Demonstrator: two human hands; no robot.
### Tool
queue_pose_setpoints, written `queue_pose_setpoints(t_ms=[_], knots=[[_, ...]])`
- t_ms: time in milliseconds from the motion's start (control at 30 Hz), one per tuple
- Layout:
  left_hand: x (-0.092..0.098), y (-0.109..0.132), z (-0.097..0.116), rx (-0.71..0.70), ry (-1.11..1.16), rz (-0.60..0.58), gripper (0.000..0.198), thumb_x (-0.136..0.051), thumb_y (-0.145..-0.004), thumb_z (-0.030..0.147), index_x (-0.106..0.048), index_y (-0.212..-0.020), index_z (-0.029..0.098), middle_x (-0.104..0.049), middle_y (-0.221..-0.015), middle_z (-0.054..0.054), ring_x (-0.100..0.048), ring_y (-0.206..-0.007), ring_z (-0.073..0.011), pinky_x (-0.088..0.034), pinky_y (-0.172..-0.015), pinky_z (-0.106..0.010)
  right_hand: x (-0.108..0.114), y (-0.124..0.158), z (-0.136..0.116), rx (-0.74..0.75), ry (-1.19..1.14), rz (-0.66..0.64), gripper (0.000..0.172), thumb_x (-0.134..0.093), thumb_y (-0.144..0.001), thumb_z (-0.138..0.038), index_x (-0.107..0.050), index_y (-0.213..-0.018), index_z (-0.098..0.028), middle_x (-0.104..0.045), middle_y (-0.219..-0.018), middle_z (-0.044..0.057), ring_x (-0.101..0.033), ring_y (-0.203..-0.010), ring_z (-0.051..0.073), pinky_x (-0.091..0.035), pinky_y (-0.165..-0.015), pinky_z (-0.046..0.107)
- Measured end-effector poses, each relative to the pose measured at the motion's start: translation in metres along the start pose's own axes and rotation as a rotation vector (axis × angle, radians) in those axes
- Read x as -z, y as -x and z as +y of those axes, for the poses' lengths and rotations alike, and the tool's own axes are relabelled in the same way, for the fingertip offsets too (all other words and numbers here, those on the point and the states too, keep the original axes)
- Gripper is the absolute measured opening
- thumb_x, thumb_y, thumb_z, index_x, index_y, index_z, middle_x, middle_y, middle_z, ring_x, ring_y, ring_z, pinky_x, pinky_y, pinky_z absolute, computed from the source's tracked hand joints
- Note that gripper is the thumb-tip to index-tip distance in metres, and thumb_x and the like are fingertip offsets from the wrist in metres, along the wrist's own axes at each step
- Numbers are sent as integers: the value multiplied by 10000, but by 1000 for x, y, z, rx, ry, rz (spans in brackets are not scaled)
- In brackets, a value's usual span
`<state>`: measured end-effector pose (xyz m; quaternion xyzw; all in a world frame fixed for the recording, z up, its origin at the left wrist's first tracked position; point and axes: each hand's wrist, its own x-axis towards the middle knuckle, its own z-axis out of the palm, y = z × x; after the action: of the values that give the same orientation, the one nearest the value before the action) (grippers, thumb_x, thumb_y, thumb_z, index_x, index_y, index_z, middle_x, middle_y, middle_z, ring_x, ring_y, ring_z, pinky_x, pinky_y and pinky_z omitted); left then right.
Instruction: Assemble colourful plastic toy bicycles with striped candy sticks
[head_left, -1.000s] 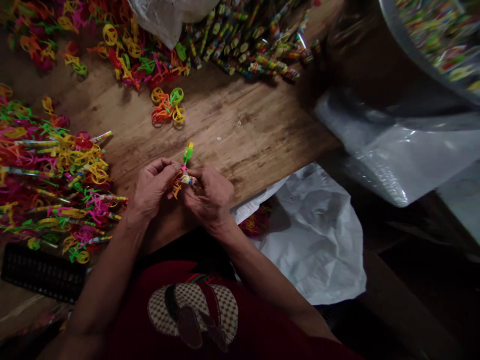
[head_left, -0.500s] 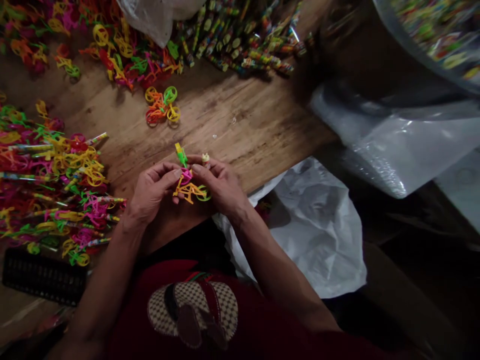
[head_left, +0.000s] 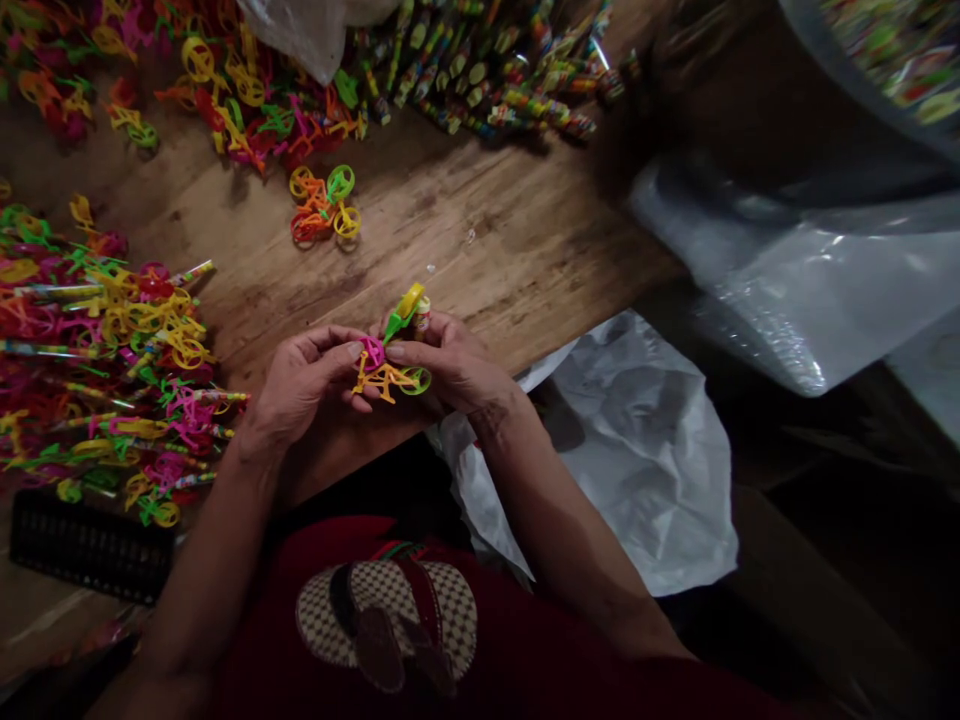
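Observation:
My left hand (head_left: 304, 385) and my right hand (head_left: 450, 365) meet over the near edge of the wooden table (head_left: 487, 250). Between their fingertips they pinch a small plastic toy bicycle (head_left: 386, 372) with an orange frame, a pink wheel and a green wheel. A green-and-yellow piece (head_left: 403, 308) sticks up from it. My right hand also holds a small wrapped tube (head_left: 422, 312) behind the toy. Both hands are closed on the toy.
A heap of coloured plastic bicycles and wrapped sticks (head_left: 112, 350) lies at the left. More bicycles (head_left: 247, 100) and wrapped tubes (head_left: 495, 80) lie at the back. One assembled bicycle (head_left: 324, 207) stands alone. A white bag (head_left: 637, 450) hangs at the right, clear plastic (head_left: 810, 280) beyond it. A black tray (head_left: 90, 545) sits lower left.
The hands turned the toy from a bunched grip to holding it flat between the fingertips. The green-and-yellow piece now tilts right instead of left.

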<state>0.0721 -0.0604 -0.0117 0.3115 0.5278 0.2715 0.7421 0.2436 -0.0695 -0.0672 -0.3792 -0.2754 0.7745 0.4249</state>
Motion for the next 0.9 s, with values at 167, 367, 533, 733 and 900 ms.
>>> queue_pose_setpoints(t_ms=[167, 367, 533, 733, 900], knots=[[3, -3, -1, 37, 62, -3, 262, -815, -652, 270, -652, -816, 148, -675, -675, 1, -665, -527, -139, -572, -452, -236, -5, -1, -2, 2, 43, 5, 381, -868, -606, -410, -648, -823, -187, -702, -730, -25, -667, -674, 127, -575, -679, 264], [5, -7, -3, 66, 89, 20, 247, -794, -630, 238, -635, -797, 150, -645, -683, 23, -584, -493, -78, -520, -417, -182, -8, -3, -5, 10, 140, 54, 306, -834, -621, -362, -649, -792, -187, -690, -712, -45, -629, -625, 102, -552, -626, 232], [5, -6, -1, 63, 80, 19, 231, -775, -643, 247, -644, -801, 139, -630, -696, 14, -561, -484, -68, -464, -390, -161, -9, -2, -7, 9, 133, 56, 334, -849, -611, -380, -663, -812, -190, -710, -759, -30, -636, -647, 111, -559, -647, 250], [6, -6, 2, 53, 82, 28, 135, -727, -661, 229, -656, -727, 135, -617, -685, -4, -565, -506, -79, -472, -405, -165, -9, -6, -1, 2, 86, 48, 373, -869, -595, -409, -658, -807, -187, -699, -721, -21, -669, -664, 143, -580, -679, 298], [8, -8, 3, 29, 81, 47, 94, -713, -675, 215, -657, -676, 140, -620, -700, -16, -541, -514, -69, -476, -422, -162, -12, -11, 0, 34, 100, 58, 349, -868, -606, -388, -659, -799, -186, -708, -747, -19, -688, -705, 153, -586, -733, 314]])
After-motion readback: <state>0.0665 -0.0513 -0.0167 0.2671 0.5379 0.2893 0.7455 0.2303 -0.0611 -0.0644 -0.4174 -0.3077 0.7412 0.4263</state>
